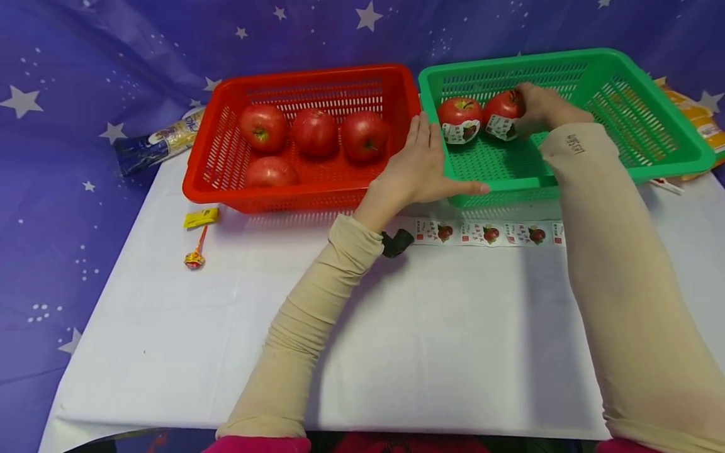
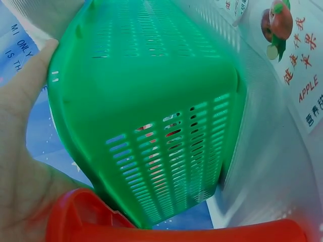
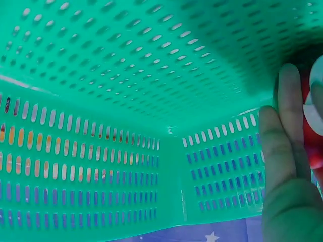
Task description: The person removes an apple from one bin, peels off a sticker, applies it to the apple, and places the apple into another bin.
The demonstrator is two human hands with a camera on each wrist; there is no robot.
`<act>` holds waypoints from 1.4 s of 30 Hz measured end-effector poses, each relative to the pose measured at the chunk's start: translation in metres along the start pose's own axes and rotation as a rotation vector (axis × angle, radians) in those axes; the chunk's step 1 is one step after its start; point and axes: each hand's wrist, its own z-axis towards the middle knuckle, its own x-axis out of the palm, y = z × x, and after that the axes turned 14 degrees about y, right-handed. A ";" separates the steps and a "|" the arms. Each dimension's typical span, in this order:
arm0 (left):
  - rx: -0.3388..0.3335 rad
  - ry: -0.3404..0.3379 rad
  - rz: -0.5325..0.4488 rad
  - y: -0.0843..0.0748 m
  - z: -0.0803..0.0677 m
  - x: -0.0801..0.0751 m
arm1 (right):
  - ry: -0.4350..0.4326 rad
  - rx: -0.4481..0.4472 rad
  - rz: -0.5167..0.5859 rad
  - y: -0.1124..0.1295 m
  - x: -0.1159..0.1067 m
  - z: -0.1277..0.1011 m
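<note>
Right hand (image 1: 540, 108) inside the green basket (image 1: 651, 126), grip curled round a labelled apple (image 1: 501, 108) at the far wall; its fingers (image 3: 285, 131) lie along the fruit in the wrist view. A second labelled apple (image 1: 460, 119) sits just left of the grip, touching the held one.

Left hand (image 1: 416, 167) rests flat against the green basket's near left corner, grip open, fingers straight, thumb along the front rim.

Red basket (image 1: 226, 182) just left of that hand, four bare apples (image 1: 314, 131) inside. Sticker strip (image 1: 487, 233) on the desk (image 1: 396, 346), just nearer than the left hand. Lollipop (image 1: 194, 258) well to its left.
</note>
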 end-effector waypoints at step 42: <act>-0.270 -0.177 -0.472 0.231 -0.168 -0.014 | 0.057 -0.569 -0.388 0.300 0.066 -0.023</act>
